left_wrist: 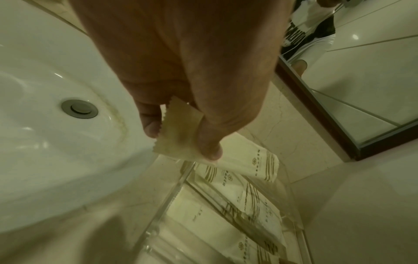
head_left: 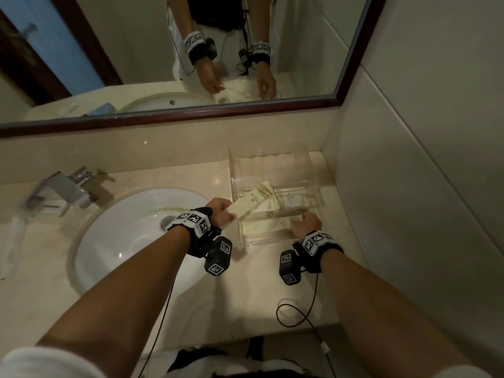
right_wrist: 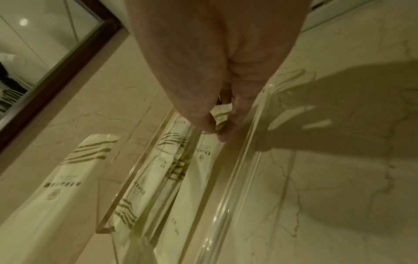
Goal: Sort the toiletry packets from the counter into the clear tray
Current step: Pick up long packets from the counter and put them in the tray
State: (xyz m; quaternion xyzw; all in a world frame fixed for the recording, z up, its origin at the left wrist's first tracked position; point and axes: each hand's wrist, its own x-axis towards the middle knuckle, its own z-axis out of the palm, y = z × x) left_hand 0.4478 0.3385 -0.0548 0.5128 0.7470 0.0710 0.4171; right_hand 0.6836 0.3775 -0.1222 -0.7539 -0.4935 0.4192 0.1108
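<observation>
A clear tray [head_left: 275,159] stands on the counter's back right corner, with several cream striped toiletry packets [head_left: 281,207] lying inside. My left hand [head_left: 222,212] pinches one long cream packet [head_left: 252,200] by its near end and holds it slanted over the tray's left wall. The left wrist view shows thumb and finger on this held packet [left_wrist: 181,132], with the tray [left_wrist: 167,205] below. My right hand [head_left: 305,222] reaches into the tray's near right part. In the right wrist view it pinches the crimped end of a packet [right_wrist: 220,114] lying in the tray [right_wrist: 235,178].
A white sink basin [head_left: 131,236] with a drain fills the counter's left middle, and a chrome tap [head_left: 62,190] stands behind it. A dark-framed mirror [head_left: 191,115] runs along the back. A tiled wall [head_left: 422,173] closes the right side. A cable [head_left: 300,317] loops on the counter's front.
</observation>
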